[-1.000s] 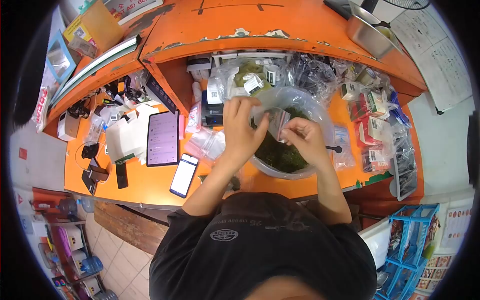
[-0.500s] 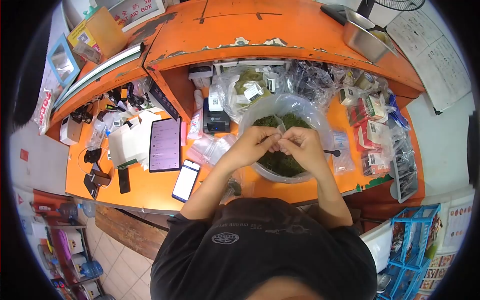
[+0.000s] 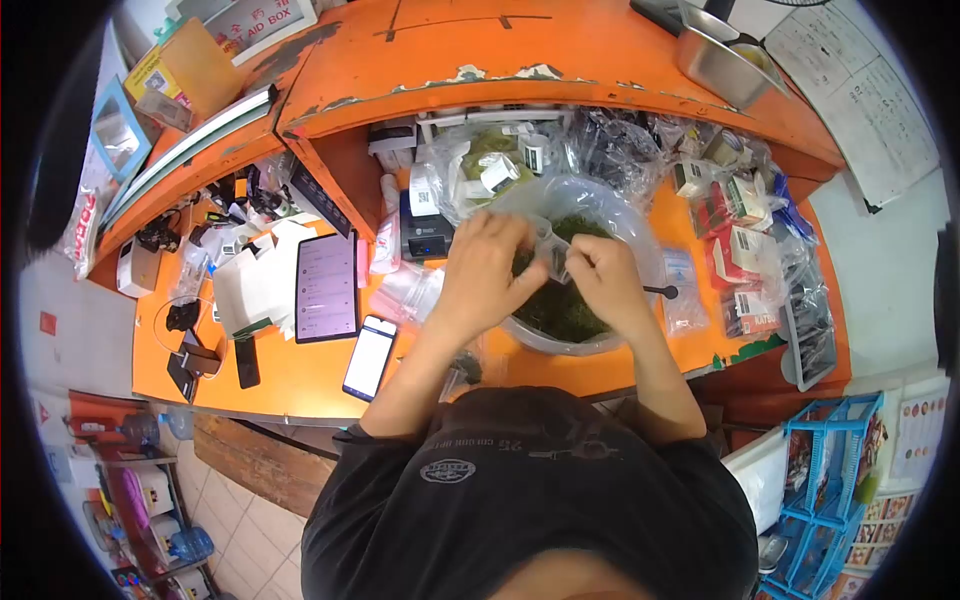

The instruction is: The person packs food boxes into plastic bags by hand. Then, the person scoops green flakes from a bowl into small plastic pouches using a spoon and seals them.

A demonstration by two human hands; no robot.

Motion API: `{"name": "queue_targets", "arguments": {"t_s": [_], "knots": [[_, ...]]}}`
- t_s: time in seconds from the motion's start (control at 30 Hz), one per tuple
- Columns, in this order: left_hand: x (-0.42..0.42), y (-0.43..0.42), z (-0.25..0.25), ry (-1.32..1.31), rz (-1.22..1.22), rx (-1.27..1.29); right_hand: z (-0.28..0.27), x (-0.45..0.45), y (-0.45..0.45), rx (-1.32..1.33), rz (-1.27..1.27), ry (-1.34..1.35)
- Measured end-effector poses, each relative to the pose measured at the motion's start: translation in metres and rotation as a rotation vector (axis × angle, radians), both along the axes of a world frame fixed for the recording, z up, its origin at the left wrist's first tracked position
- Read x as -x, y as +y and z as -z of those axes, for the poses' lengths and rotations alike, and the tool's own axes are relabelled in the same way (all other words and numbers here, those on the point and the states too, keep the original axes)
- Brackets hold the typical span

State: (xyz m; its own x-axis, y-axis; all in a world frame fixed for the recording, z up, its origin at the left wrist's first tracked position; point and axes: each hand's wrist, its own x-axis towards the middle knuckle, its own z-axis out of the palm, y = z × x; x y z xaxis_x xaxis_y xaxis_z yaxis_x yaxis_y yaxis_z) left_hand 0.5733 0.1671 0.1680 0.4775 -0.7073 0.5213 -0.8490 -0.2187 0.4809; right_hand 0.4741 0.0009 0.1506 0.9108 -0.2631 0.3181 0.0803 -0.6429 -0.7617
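A small clear plastic bag [image 3: 548,246] is stretched between my two hands, above a big translucent tub [image 3: 640,225]. My left hand [image 3: 488,268] has the bag's left side between thumb and fingers; the fingertips are partly hidden. On the other side, my right hand [image 3: 603,275] is curled closed on the bag's edge. Dark green, leafy or mossy material [image 3: 565,315] fills the lower part of the tub. Whether any of it is in the bag I cannot tell. A dark long handle [image 3: 661,291] with a round end sticks out over the tub's right rim.
Left of the tub are flat clear bags [image 3: 410,292], a phone [image 3: 369,357], a tablet [image 3: 328,288] and a small black printer [image 3: 424,238]. Boxes and packets [image 3: 740,250] crowd the right. An orange shelf [image 3: 450,50] overhangs the back; a metal pan [image 3: 725,65] sits on it.
My hands have moved apart from a close pinch, the left one up and to the left. The bag between them now looks spread wider. The whole view has shifted slightly.
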Motion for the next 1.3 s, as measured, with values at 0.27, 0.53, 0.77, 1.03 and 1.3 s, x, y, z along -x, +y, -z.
{"name": "queue_targets", "arguments": {"t_s": [0.27,0.53,0.77,1.03,1.3], "knots": [[0.016,-0.019,0.025,0.225,0.077,0.111,-0.001,0.002,-0.006,-0.242,-0.117,0.017],[0.021,-0.027,0.029,-0.110,-0.161,0.131,-0.005,0.007,0.012,0.134,-0.019,-0.201],[0.015,-0.025,0.042,-0.151,-0.168,0.208,-0.022,0.012,0.019,0.216,0.071,-0.215],[0.016,-0.025,0.042,-0.172,-0.168,0.204,-0.005,0.005,0.018,0.142,-0.063,-0.126],[0.001,-0.016,0.045,-0.022,-0.175,0.248,-0.013,0.009,-0.011,0.172,0.106,0.057]]}}
